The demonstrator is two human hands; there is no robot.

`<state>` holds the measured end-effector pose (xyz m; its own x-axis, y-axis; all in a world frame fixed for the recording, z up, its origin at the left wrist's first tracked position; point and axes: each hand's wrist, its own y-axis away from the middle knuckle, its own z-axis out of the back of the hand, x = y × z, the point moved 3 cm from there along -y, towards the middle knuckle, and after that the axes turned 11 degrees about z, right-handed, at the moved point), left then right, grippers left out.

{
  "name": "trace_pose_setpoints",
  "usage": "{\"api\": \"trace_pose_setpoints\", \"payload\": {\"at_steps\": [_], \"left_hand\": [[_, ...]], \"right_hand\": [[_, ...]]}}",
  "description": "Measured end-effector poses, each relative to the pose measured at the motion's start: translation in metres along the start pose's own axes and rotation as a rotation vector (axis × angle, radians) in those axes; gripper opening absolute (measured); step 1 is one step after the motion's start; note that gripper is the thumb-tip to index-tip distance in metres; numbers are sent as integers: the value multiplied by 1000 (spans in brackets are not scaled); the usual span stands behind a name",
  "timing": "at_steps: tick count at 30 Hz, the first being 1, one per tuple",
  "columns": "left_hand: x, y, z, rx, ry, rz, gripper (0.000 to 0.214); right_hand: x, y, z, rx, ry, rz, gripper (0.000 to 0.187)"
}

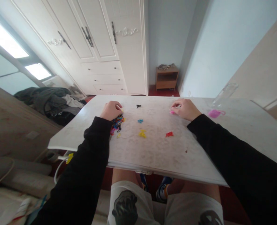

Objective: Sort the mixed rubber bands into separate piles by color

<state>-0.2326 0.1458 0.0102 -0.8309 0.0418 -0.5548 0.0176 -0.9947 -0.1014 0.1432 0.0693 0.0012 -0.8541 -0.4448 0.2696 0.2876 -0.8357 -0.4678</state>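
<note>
My left hand is at the far edge of a mixed pile of small coloured loops that look like hair elastics. Its fingers are curled together, and what they pinch is too small to make out. Across the table, my right hand has its thumb and fingers pinched at a pink elastic, low at the tabletop. Between the hands lie small separate groups: black elastics, blue elastics and yellow elastics. Red elastics lie nearer me, and a single yellow loop sits by the pile.
The white table spans the view before my knees. At its right are a clear bottle or cup lying tilted and a pink pouch-like item. A small dark speck is near the front. Behind stand a white wardrobe and wooden nightstand.
</note>
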Motion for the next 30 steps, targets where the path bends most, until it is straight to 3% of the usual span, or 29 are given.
{"api": "trace_pose_setpoints", "payload": {"at_steps": [15,20,24,30], "left_hand": [[5,-1,-3,43,10,-50,17],[-1,1,0,-52,41,-101,18],[-7,1,1,-85,119,-157,15],[-20,7,-6,5,364,-279,19]], "right_hand": [[2,0,0,19,-8,1,11],[2,-1,-1,22,3,1,10],[3,0,-1,21,-3,-2,10],[5,0,-1,10,-14,18,11]]}}
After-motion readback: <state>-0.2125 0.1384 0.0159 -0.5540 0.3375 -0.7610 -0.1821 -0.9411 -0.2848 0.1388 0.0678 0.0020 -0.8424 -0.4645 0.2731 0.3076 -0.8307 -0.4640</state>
